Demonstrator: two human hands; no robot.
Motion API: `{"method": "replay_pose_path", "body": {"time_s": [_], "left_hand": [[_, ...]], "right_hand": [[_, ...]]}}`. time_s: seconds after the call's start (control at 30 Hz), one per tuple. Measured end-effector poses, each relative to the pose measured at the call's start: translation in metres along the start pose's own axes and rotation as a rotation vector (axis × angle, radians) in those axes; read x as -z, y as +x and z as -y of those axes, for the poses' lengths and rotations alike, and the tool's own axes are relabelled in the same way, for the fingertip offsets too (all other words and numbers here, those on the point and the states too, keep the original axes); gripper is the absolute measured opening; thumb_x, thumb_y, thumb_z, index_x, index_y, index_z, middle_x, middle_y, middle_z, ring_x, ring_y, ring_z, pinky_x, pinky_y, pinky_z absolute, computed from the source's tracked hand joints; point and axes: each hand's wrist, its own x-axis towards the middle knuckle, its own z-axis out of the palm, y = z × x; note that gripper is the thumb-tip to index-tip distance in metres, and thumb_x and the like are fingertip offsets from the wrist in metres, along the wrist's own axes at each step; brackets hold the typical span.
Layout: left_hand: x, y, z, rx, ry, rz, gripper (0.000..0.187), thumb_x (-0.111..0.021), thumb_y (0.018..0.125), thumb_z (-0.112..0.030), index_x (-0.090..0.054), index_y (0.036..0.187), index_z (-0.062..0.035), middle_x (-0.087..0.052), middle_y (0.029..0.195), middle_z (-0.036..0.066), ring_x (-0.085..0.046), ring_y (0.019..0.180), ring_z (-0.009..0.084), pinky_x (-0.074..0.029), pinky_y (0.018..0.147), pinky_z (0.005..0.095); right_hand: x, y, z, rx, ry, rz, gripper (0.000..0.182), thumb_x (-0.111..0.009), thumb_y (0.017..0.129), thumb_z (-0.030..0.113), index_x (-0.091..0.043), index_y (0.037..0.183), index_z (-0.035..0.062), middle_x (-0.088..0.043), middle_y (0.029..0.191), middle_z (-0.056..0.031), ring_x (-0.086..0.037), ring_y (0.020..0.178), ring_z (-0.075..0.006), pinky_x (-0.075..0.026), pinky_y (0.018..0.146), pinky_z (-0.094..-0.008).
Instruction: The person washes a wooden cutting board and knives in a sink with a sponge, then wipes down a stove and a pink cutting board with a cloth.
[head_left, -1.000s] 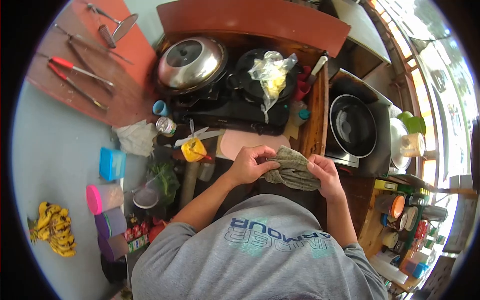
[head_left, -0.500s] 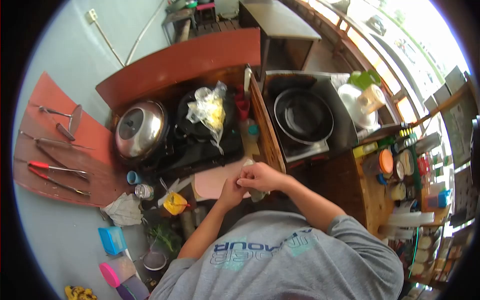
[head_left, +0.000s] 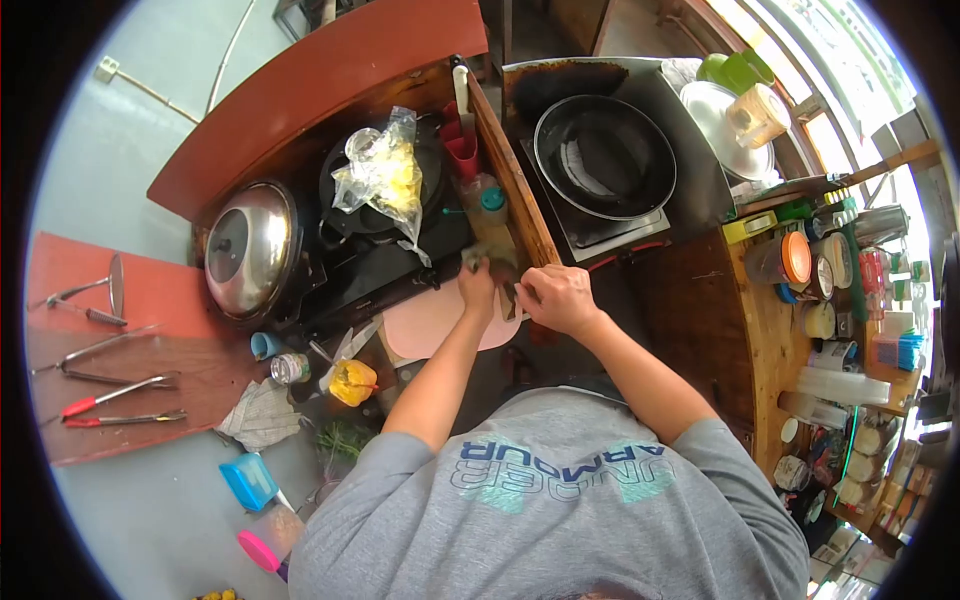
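Observation:
Over the right end of the pink cutting board [head_left: 430, 322], both hands are at a blurred, limp grey-green thing [head_left: 497, 258] that looks like a cloth. My left hand [head_left: 478, 288] is closed on it near the wooden edge. My right hand [head_left: 562, 298] is closed, its fingertips pinched at a drooping end of the same thing. Part of it is hidden behind the fingers. Just beyond lies a clear bottle with a teal cap [head_left: 492, 199]. A knife [head_left: 357, 341] rests at the board's left side.
A clear plastic bag with yellow contents [head_left: 390, 180] lies on a black pan. Left of it stands a lidded wok [head_left: 252, 250]. An empty black frying pan [head_left: 605, 157] sits on the right stove. A wooden rail [head_left: 515, 165] divides the stoves. Jars [head_left: 795, 258] crowd the right shelf.
My hands have moved apart, the left forward and the right to the right, with the cloth-like thing between them. My view has shifted, and my body leans further forward.

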Motion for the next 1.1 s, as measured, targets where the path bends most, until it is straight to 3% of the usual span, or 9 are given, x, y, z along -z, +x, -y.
{"method": "replay_pose_path", "body": {"time_s": [0.13, 0.2, 0.3, 0.6, 0.7, 0.83, 0.9, 1.03, 1.1], "left_hand": [[-0.027, 0.082, 0.04, -0.185, 0.08, -0.158, 0.018, -0.053, 0.09, -0.006, -0.062, 0.104, 0.0011, -0.068, 0.094, 0.016, -0.068, 0.083, 0.0308, -0.054, 0.07, 0.0388], [-0.037, 0.102, 0.048, -0.461, 0.575, -0.292, 0.026, -0.05, 0.08, -0.002, -0.06, 0.105, 0.0034, -0.066, 0.093, 0.026, -0.064, 0.085, 0.0439, -0.051, 0.076, 0.0458], [-0.044, 0.108, 0.05, -0.584, 0.576, -0.202, 0.038, -0.048, 0.073, 0.0, -0.058, 0.108, 0.0058, -0.064, 0.094, 0.032, -0.059, 0.094, 0.0515, -0.047, 0.084, 0.0494], [-0.048, 0.153, 0.044, -0.609, 0.825, -0.179, 0.055, -0.051, 0.072, 0.001, -0.049, 0.127, 0.0084, -0.063, 0.109, 0.033, -0.057, 0.108, 0.049, -0.047, 0.09, 0.0464], [-0.05, 0.172, 0.041, -0.441, 0.815, -0.17, 0.064, -0.052, 0.08, -0.004, -0.039, 0.142, -0.0004, -0.058, 0.128, 0.028, -0.055, 0.12, 0.0425, -0.045, 0.097, 0.0431], [-0.057, 0.189, 0.022, -0.246, 0.772, -0.091, 0.059, -0.053, 0.082, -0.006, -0.043, 0.14, -0.0004, -0.059, 0.129, 0.024, -0.056, 0.12, 0.0414, -0.047, 0.096, 0.0414], [-0.058, 0.196, 0.015, -0.035, 0.954, -0.058, 0.053, -0.053, 0.084, -0.007, -0.047, 0.136, 0.0005, -0.061, 0.127, 0.021, -0.058, 0.117, 0.0394, -0.048, 0.093, 0.0408], [-0.049, 0.188, 0.026, -0.009, 1.173, 0.048, 0.049, -0.053, 0.084, -0.009, -0.051, 0.133, 0.0014, -0.063, 0.124, 0.021, -0.059, 0.117, 0.0374, -0.048, 0.092, 0.0405], [-0.036, 0.181, 0.048, 0.011, 0.884, -0.016, 0.051, -0.055, 0.083, -0.01, -0.05, 0.133, 0.0018, -0.063, 0.123, 0.023, -0.061, 0.114, 0.038, -0.05, 0.091, 0.0409]], "right_hand": [[-0.014, -0.005, -0.005, 0.122, -0.247, 0.033, 0.019, -0.067, 0.075, 0.016, -0.05, 0.066, 0.0127, -0.055, 0.059, 0.0014, -0.059, 0.057, -0.0165, -0.048, 0.05, -0.0319], [-0.016, -0.006, -0.007, 0.128, -0.301, 0.064, 0.019, -0.066, 0.073, 0.017, -0.049, 0.066, 0.0142, -0.053, 0.061, 0.0029, -0.058, 0.06, -0.0143, -0.048, 0.051, -0.0307], [-0.018, -0.007, -0.009, 0.129, -0.313, 0.065, 0.018, -0.066, 0.073, 0.016, -0.049, 0.066, 0.0148, -0.052, 0.061, 0.0025, -0.058, 0.06, -0.0143, -0.048, 0.052, -0.0301], [-0.023, -0.011, -0.012, 0.12, -0.347, 0.099, 0.016, -0.064, 0.074, 0.015, -0.049, 0.067, 0.0157, -0.05, 0.061, 0.0037, -0.057, 0.061, -0.0135, -0.048, 0.053, -0.0284], [-0.021, -0.01, -0.011, 0.126, -0.359, 0.109, 0.016, -0.063, 0.074, 0.014, -0.049, 0.067, 0.0161, -0.05, 0.061, 0.004, -0.057, 0.061, -0.0131, -0.048, 0.053, -0.0281], [-0.023, -0.01, -0.013, 0.141, -0.354, 0.098, 0.016, -0.063, 0.073, 0.014, -0.049, 0.067, 0.0162, -0.05, 0.061, 0.0042, -0.056, 0.061, -0.0129, -0.048, 0.053, -0.0277], [-0.024, -0.011, -0.013, 0.143, -0.344, 0.09, 0.016, -0.063, 0.073, 0.014, -0.049, 0.067, 0.0162, -0.05, 0.061, 0.0041, -0.056, 0.061, -0.0129, -0.048, 0.053, -0.0277], [-0.024, -0.011, -0.013, 0.135, -0.33, 0.072, 0.016, -0.064, 0.073, 0.014, -0.049, 0.067, 0.0158, -0.051, 0.061, 0.0037, -0.056, 0.061, -0.013, -0.048, 0.054, -0.0278], [-0.023, -0.012, -0.013, 0.132, -0.329, 0.072, 0.016, -0.064, 0.073, 0.014, -0.049, 0.067, 0.0154, -0.051, 0.061, 0.0036, -0.057, 0.061, -0.0131, -0.048, 0.054, -0.0281]]}}
